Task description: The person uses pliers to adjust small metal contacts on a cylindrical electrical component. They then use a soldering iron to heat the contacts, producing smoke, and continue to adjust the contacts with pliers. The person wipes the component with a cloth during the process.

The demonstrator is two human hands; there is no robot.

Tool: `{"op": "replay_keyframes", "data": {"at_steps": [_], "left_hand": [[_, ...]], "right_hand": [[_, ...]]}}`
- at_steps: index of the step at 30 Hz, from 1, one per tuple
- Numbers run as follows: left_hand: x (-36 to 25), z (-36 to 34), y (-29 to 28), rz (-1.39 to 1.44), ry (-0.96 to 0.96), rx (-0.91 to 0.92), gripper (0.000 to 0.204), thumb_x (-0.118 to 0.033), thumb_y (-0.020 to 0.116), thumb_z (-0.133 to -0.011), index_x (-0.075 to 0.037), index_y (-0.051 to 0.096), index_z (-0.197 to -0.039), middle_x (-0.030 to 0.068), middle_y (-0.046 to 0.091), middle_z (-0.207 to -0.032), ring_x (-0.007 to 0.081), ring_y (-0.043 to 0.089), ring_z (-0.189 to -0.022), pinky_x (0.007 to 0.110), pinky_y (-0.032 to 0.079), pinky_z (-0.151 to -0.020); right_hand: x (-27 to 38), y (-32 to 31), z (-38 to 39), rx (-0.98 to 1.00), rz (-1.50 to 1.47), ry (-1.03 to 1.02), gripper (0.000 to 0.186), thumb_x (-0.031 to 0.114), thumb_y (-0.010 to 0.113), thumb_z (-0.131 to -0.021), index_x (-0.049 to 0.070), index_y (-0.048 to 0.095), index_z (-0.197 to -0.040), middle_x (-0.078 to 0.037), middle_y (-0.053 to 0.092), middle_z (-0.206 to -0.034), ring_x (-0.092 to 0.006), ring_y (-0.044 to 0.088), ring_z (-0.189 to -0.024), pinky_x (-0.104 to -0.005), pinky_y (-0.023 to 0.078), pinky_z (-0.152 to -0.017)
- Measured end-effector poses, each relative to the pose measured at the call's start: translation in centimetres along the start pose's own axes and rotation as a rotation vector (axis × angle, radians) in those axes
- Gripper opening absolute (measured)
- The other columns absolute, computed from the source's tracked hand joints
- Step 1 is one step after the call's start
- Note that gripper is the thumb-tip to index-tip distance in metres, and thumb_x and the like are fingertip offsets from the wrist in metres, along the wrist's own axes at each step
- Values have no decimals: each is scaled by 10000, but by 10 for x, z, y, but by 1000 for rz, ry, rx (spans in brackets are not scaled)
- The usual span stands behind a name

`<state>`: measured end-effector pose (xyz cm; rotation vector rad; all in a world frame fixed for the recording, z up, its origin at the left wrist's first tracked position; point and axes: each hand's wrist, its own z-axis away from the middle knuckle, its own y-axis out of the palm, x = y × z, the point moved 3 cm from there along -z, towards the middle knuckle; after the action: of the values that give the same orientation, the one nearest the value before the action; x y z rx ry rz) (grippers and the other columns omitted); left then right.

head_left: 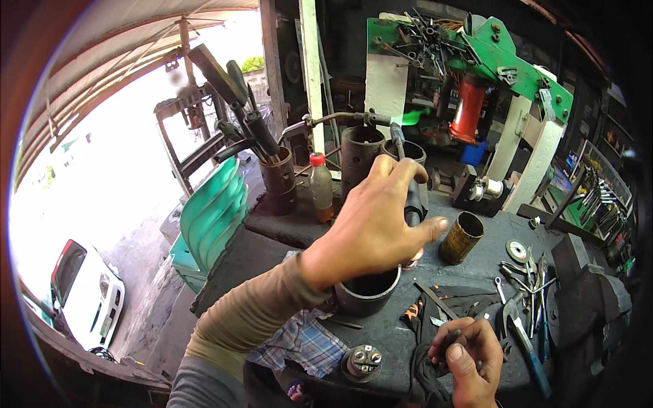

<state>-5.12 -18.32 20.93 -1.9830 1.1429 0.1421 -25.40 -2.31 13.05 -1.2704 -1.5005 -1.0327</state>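
Note:
My left hand (374, 221) reaches across the bench, with its fingers curled over an upright, dark-handled tool (412, 204). Its thumb sticks out to the right, and the far fingers are partly hidden. Under this hand stands a black, open-topped metal cylinder (367, 299). Low at the right, my right hand (473, 370) pinches a small dark part (454, 340) between thumb and fingers. A black cloth (425, 360) lies beside it. Nearer the bench's front edge stands a round metal part with terminals (362, 362), next to a blue checked cloth (303, 343).
A torch nozzle with a green-looking flame (415, 117) crosses behind my left hand. A red-capped bottle (320, 187) and a tool-filled metal pipe (277, 180) stand left. Rusty tube (462, 238), pliers (520, 326) and a vise (588, 292) are right. A green press (503, 51) rises behind.

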Motion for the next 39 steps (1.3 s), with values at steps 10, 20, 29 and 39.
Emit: {"op": "replay_keyframes", "data": {"at_steps": [10,20,29,39], "left_hand": [[24,-2,2,54,-81,-29,503,-222,817,-776,-24,801,-1238,170,633,-1193,286,653,-988,386,561,-913],[38,0,4,41,-40,-114,560,-271,858,-826,-34,762,-1324,214,661,-1251,295,679,-1054,393,572,-954],[-3,166,-34,417,-202,-466,131,-77,711,-1057,39,772,-1055,51,758,-908,87,659,-836,262,539,-782],[-3,259,53,407,-467,105,923,-284,1021,-749,4,583,-1508,194,710,-1384,275,683,-1312,424,506,-1140]], "right_hand": [[1,2,-1,-96,17,-32,250,210,676,-1063,36,510,-991,-145,671,-1040,-175,655,-854,-316,554,-756],[12,8,-10,-75,-129,-102,254,116,733,-990,52,496,-927,-128,674,-1029,-165,631,-913,-318,534,-831],[14,24,0,-178,-217,-149,195,176,574,-1093,53,492,-967,-158,675,-992,-188,624,-849,-334,521,-755],[10,45,-20,-111,-264,-235,296,187,530,-1040,6,547,-1273,-255,628,-1320,-319,648,-1123,-433,520,-974]]}}
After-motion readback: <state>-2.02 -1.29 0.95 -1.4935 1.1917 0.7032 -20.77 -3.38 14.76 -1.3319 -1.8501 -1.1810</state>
